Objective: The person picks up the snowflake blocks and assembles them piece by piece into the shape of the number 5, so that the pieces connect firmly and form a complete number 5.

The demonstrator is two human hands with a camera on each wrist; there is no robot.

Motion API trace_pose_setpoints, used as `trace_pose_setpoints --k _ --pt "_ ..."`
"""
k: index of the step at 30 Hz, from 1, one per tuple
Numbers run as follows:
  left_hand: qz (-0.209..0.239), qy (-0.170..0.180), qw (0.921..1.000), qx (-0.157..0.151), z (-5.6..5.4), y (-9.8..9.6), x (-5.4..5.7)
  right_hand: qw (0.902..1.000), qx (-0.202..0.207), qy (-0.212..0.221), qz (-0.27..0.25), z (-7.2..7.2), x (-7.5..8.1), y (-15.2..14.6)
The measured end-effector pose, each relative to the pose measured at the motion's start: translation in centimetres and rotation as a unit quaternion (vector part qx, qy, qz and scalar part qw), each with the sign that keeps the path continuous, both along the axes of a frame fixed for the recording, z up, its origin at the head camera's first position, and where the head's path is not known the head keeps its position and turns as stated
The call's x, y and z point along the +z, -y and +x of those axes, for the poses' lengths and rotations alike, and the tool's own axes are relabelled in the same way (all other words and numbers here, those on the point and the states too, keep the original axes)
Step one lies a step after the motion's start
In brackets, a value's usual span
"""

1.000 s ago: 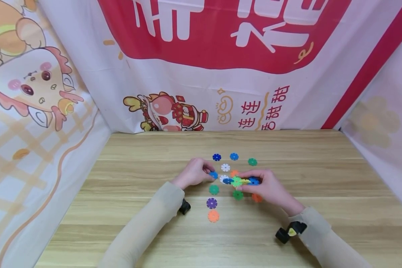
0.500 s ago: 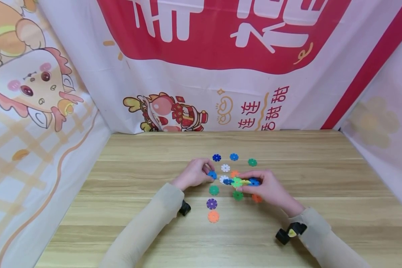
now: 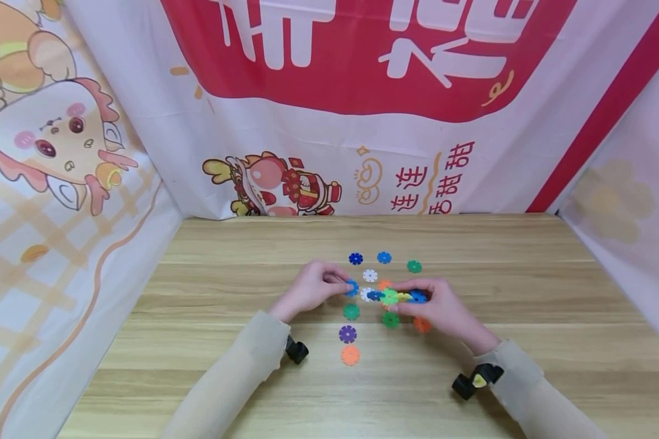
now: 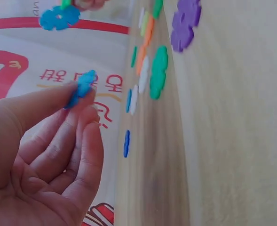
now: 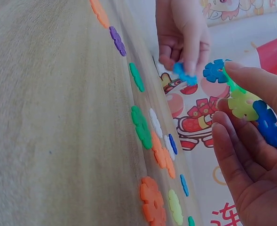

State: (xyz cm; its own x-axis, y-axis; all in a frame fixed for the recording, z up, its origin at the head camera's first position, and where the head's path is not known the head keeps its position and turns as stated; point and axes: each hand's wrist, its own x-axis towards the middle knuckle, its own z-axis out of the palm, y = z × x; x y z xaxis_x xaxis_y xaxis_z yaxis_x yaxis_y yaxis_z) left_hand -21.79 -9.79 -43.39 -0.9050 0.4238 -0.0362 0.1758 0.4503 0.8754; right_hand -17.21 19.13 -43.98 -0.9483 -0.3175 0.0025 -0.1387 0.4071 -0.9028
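Looks like the joining step: left hand has a blue disc pinched between thumb and fingertips, right hand is clamped on a linked chain, both above the surface, roughly midway between its left and right edges. Disc and chain are apart, so I'd say the next move calls for matching slot to slot (fiddly stuff). Right fingers hide part of the chain, slot fit's unreadable, and the surface's near edge is cut off.
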Motion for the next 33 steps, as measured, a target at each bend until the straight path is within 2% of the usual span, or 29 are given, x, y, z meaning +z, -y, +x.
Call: trace_pose_setpoints --k 8,13,21,33 --pt "0.058 0.029 0.9979 -0.008 1.8 -0.2 0.8 0.9999 0.006 -0.002 -0.012 0.1 0.2 0.0" --pt "0.08 0.035 0.9962 -0.008 2.4 -0.7 1.1 0.9999 0.004 -0.004 -0.009 0.1 0.3 0.0" --pt "0.103 0.039 0.9939 -0.006 2.7 -1.0 1.1 1.0 0.002 -0.007 -0.004 0.1 0.3 0.2" --pt "0.093 0.05 0.9943 0.009 2.8 -1.4 1.4 0.9987 0.01 -0.028 -0.042 0.1 0.0 0.7"
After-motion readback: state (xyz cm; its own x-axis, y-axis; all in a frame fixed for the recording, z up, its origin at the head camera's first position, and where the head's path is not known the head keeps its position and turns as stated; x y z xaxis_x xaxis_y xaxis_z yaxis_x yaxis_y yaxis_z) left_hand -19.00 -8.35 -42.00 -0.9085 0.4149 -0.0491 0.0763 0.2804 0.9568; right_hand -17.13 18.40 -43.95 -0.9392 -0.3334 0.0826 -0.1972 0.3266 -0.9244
